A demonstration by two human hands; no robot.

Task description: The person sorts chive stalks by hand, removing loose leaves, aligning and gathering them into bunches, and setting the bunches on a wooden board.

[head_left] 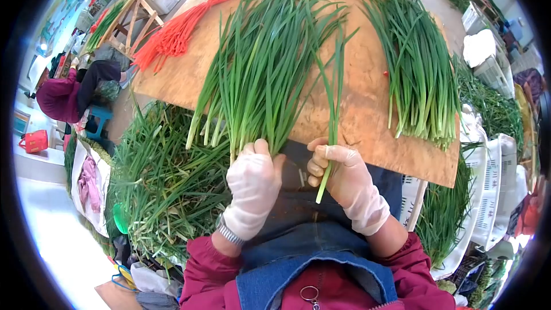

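A loose pile of garlic chives (267, 69) lies on the wooden board, leaves pointing away and pale stem ends toward me. My left hand (251, 186), in a thin whitish glove, is closed at the near stem ends of this pile; its fingertips are partly hidden. To its right, my gloved right hand (341, 178) pinches a slim stalk of garlic chives (333, 100) between thumb and fingers. That stalk stands nearly in line with my forearm, its pale end poking out below the fingers and its leaves reaching up over the board.
On the wooden board (361, 97) a second chive bunch (422, 74) lies right, red ties (172, 34) lie at the far left. Below left is a large heap of chives (172, 178). White crates (493, 178) stand right. Another person (63, 95) sits bent over at far left.
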